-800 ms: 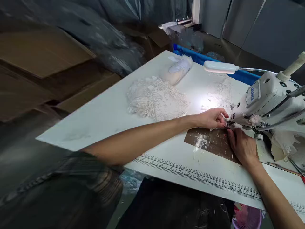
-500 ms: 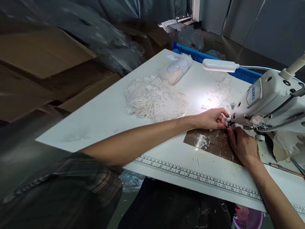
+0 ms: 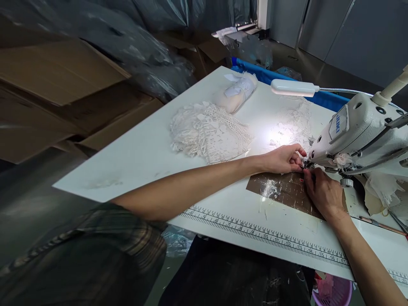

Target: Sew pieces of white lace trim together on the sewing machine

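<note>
Both of my hands meet under the head of a white sewing machine [image 3: 360,127], close to its needle area. My left hand [image 3: 285,159] is closed at the fingertips on something small and dark that I cannot make out. From the right, my right hand [image 3: 325,191] comes in with fingers pinched at the same spot, what they hold being too small to name. Beneath the hands lies a brown plate [image 3: 280,191]. White lace [image 3: 293,121] is spread behind my left hand, under a lit lamp [image 3: 295,87].
A heap of cream lace [image 3: 210,131] and a wrapped bundle [image 3: 239,93] lie on the white table [image 3: 134,157]. A ruler strip [image 3: 264,233] runs along the front edge. Tools [image 3: 382,225] lie at the right. Cardboard boxes [image 3: 60,68] stand left; a pink basket [image 3: 338,291] is below.
The view has shifted very slightly. Both hands stay by the needle area, with only tiny movement at the fingertips.
</note>
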`<state>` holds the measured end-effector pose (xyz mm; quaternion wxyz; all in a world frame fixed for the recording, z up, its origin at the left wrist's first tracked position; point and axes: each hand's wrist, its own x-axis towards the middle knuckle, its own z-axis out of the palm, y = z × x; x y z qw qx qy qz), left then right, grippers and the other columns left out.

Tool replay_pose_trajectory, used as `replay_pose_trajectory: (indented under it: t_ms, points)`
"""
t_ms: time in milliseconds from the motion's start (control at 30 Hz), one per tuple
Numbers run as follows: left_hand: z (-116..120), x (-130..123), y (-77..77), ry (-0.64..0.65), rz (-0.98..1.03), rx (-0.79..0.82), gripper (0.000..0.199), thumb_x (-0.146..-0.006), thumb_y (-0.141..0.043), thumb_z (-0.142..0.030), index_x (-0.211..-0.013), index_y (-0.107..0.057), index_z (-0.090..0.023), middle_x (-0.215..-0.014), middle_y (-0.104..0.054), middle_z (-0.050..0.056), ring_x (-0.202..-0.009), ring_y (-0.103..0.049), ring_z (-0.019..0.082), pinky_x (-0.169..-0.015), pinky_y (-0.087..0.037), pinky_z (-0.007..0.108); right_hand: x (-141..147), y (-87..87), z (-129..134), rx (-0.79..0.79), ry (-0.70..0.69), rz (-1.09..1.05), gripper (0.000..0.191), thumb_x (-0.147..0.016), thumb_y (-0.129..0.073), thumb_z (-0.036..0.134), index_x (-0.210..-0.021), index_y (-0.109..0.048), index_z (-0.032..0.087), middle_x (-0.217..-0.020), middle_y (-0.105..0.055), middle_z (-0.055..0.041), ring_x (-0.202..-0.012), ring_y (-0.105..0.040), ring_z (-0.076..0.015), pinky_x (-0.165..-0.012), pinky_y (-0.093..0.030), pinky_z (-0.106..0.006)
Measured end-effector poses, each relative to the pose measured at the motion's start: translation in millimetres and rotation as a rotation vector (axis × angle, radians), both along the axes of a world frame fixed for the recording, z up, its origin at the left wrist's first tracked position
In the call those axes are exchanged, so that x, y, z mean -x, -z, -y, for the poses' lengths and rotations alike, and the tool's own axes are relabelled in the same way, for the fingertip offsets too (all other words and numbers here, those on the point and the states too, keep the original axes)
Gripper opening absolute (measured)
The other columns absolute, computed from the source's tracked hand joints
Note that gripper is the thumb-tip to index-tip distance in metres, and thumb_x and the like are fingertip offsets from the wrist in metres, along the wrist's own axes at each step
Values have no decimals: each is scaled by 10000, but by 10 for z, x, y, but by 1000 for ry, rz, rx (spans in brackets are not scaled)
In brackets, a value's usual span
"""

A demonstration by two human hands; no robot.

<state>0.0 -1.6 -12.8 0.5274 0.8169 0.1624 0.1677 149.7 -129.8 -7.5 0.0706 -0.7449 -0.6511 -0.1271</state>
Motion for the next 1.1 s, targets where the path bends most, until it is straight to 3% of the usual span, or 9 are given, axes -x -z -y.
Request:
replay_pose_trajectory:
  t_ms: [267,400,567,633,700,767,833,900,1100]
  points:
    - [20,2,-5,-16,12,-5,381,-832,-599,-287,-1152,-461,-133,-853,-686,53,-765,-655,136,-684,-509,245,-18,82,-13,-272,-151,90,464,-1026,-306,437,-865,-634,152,-610,-627,-57,-507,-472,-149,-516,-155,-278]
    - [32,60,-114,26,-10,-61,423,-795,-677,-290,-1151,-503,-140,-939,-721,71,-822,-671,143,-703,-518,247,100,-99,219,-368,-467,54,422,-1032,-317,379,-808,-600,161,-616,-600,-30,-513,-478,-123,-474,-177,-263]
    - [11,185,-370,40,-21,-413,174,-843,-680,-329,-876,-664,-159,-867,-717,36,-719,-624,113,-643,-484,233,105,-273,606,-308,-776,-71,456,-1040,-274,346,-728,-558,174,-560,-515,14,-485,-436,-95,-479,-259,-245]
    - [8,184,-405,-72,1,-588,157,-900,-603,-278,-844,-679,-152,-839,-701,45,-741,-621,124,-674,-487,254,-22,-239,655,-285,-722,-95,421,-1030,-299,314,-746,-576,172,-569,-517,17,-490,-429,-90,-491,-266,-242]
    - [25,146,-380,-138,3,-704,174,-930,-536,-225,-896,-682,-137,-883,-692,68,-784,-623,137,-711,-500,272,-186,-166,633,-286,-525,-65,371,-1012,-343,293,-788,-611,169,-604,-545,-3,-541,-451,-109,-515,-275,-246]
    - [58,93,-316,-109,-22,-741,205,-949,-484,-196,-934,-675,-123,-933,-680,87,-821,-625,144,-736,-515,280,-339,-83,566,-283,-284,4,340,-987,-393,346,-879,-657,161,-776,-622,-79,-734,-529,-182,-608,-348,-274]
    - [93,49,-244,-61,-59,-751,233,-964,-444,-188,-938,-663,-113,-950,-664,100,-841,-618,152,-753,-522,287,-447,-15,485,-280,-170,23,351,-958,-429,395,-984,-678,149,-989,-627,-153,-918,-525,-267,-718,-411,-353]
    - [110,27,-180,-40,-90,-765,246,-970,-411,-177,-944,-647,-112,-959,-646,110,-855,-601,163,-759,-520,295,-505,30,409,-276,-174,-35,355,-941,-442,400,-1014,-682,150,-1081,-595,-175,-985,-495,-299,-791,-438,-420]
    - [56,17,-71,-26,-120,-777,185,-948,-449,-195,-953,-626,-139,-1027,-619,106,-949,-571,185,-817,-497,304,-529,71,215,-196,-198,-251,305,-902,-457,351,-939,-706,178,-1009,-576,-139,-980,-495,-285,-855,-470,-452]
